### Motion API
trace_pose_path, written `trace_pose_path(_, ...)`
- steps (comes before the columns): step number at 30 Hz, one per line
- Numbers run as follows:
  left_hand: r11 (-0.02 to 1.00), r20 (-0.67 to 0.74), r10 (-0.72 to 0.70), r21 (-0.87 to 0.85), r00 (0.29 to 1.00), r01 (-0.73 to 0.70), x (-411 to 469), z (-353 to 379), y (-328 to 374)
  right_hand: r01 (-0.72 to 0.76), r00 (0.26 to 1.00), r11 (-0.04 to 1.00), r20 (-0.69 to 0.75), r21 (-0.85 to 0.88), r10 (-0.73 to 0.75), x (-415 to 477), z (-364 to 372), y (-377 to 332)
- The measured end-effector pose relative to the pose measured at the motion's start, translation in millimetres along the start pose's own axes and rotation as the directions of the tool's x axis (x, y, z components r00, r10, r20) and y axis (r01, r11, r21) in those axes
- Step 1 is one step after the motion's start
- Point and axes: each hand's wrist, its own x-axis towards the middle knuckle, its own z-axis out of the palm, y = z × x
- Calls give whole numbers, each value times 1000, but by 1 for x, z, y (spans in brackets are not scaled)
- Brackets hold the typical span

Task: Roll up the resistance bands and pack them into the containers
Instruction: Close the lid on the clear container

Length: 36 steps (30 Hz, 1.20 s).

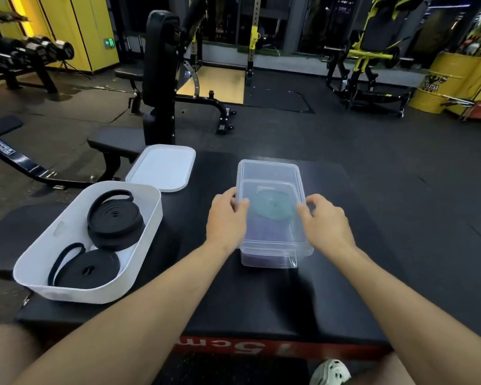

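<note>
Centre of frame: clear box stands on the black padded tabletop, long side running away from the camera. Clear lid sits over it, far end higher than the near end, so tilted rather than seated flat. Left hand grips the lid's left edge, thumb on top, fingers curled round the rim. Right hand pinches the lid's right edge with bent fingertips. Both forearms reach in from the bottom of the frame. Seen through the plastic: green band rolled into a flat coil, lying on top in the middle of the box; purple band beneath it, towards the near end, outline blurred. Left of frame: white bin, open, on the tabletop's left edge and well apart from the clear box. Two rolled bands inside it: upper black band at the far end, lower black band at the near end, each with a loose loop sticking out of the coil. White lid lies flat just behind the bin, at the far left corner of the tabletop. Upper frame: gym floor, black bench upper centre-left, yellow drum upper right. Pale shoe at the bottom edge.
</note>
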Motion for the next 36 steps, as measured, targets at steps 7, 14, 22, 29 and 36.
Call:
trace_pose_path(7,983,-25,-20,183,1000,24,-6,13,-2,2,999,969,-38,-248,-12,-3,13,15)
trace_pose_path(14,987,-17,-70,147,997,71,2,18,-8,14,1000,967,4,-254,-13,10,18,16)
trace_pose_path(22,948,63,-151,291,986,127,34,23,-9,51,994,962,103,-268,-24,35,22,9)
trace_pose_path(29,910,70,-165,395,984,125,87,33,-10,86,991,953,122,-289,-53,76,37,-1)
trace_pose_path(36,938,72,-202,301,977,172,100,40,-19,88,988,960,143,-267,-51,91,42,3)
